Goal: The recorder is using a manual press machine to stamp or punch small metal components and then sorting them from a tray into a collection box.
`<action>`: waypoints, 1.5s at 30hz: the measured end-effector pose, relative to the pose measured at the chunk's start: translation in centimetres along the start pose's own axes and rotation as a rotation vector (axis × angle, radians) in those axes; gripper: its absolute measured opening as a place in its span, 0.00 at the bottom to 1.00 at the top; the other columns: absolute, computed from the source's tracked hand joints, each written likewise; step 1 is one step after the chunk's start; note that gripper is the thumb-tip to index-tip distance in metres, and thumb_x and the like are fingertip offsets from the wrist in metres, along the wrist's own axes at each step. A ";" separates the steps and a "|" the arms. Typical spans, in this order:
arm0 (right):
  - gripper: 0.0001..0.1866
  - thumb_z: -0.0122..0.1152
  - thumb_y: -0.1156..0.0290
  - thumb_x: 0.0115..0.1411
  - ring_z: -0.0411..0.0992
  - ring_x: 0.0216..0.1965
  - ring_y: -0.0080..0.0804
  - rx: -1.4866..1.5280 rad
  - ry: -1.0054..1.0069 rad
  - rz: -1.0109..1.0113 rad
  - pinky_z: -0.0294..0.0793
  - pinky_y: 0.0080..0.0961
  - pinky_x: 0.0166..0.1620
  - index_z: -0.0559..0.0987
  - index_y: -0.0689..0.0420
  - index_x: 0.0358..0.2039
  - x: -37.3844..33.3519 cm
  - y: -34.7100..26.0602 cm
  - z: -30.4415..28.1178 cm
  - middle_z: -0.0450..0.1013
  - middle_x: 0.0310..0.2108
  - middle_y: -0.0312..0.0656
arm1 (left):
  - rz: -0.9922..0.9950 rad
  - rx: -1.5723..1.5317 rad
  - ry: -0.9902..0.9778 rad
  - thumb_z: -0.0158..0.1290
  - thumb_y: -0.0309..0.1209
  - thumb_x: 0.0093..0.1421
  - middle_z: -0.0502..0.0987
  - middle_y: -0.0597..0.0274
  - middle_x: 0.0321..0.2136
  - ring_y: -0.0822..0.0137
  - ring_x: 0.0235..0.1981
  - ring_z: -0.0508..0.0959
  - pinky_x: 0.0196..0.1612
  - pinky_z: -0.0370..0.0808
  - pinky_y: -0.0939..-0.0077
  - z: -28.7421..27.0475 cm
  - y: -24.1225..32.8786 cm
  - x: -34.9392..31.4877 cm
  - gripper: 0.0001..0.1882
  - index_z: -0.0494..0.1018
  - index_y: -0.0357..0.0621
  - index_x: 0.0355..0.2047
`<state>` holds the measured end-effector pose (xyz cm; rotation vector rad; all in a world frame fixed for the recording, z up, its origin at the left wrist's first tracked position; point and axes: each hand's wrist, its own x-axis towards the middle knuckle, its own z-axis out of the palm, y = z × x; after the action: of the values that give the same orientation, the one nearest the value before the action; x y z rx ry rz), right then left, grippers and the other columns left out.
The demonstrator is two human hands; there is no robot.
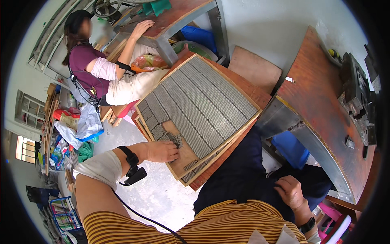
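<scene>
A shallow wooden tray lies tilted across my front, packed with long rows of small grey metal pieces. My left hand reaches over its near left edge, fingers bent and pressed together at a loose cluster of the pieces. What sits between those fingertips is mostly hidden. Beside them shows a strip of bare brown board, with a short row of pieces at its near end. On my dark-trousered thigh rests my right hand, fingers curled in, nothing visible in it.
Under the tray are another tray and a reddish board. To the right stands a metal-framed wooden table bearing dark metal equipment. A co-worker sits at the upper left, one hand on another table. Plastic bags lie at left.
</scene>
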<state>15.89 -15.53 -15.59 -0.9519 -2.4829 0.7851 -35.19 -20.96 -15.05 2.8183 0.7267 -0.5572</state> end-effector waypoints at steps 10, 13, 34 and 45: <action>0.11 0.67 0.77 0.41 0.73 0.30 0.44 0.004 0.009 0.012 0.74 0.33 0.34 0.77 0.60 0.27 0.0 0.7 0.3 0.73 0.29 0.46 | -0.810 -0.539 0.270 0.64 0.34 0.37 0.72 0.50 0.38 0.50 0.42 0.72 0.50 0.68 0.61 1.3 5.1 3.3 0.35 0.66 0.35 0.47; 0.11 0.68 0.77 0.41 0.73 0.31 0.44 0.015 0.011 0.030 0.74 0.33 0.34 0.77 0.60 0.28 -0.2 0.9 0.5 0.74 0.29 0.46 | -1.023 -0.579 0.516 0.62 0.32 0.41 0.71 0.44 0.40 0.45 0.44 0.71 0.49 0.69 0.59 2.5 7.4 4.7 0.35 0.63 0.34 0.49; 0.10 0.67 0.77 0.46 0.74 0.32 0.43 -0.022 0.467 0.001 0.75 0.33 0.36 0.78 0.59 0.31 -1.9 -0.4 -13.3 0.75 0.31 0.43 | -0.562 -0.514 1.061 0.63 0.27 0.41 0.76 0.54 0.26 0.64 0.27 0.77 0.32 0.75 0.70 -24.3 1.0 20.3 0.19 0.74 0.33 0.36; 0.14 0.67 0.73 0.44 0.68 0.43 0.44 -0.353 0.632 0.243 0.68 0.36 0.48 0.81 0.56 0.35 0.0 7.6 -19.1 0.73 0.36 0.44 | -0.332 -0.382 0.740 0.63 0.35 0.41 0.74 0.46 0.31 0.48 0.36 0.74 0.41 0.72 0.58 -29.1 3.1 38.3 0.21 0.73 0.32 0.32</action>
<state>29.38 -3.79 -5.36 -1.3853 -1.9900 0.0633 6.44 0.40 -3.50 2.5026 1.2693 0.5812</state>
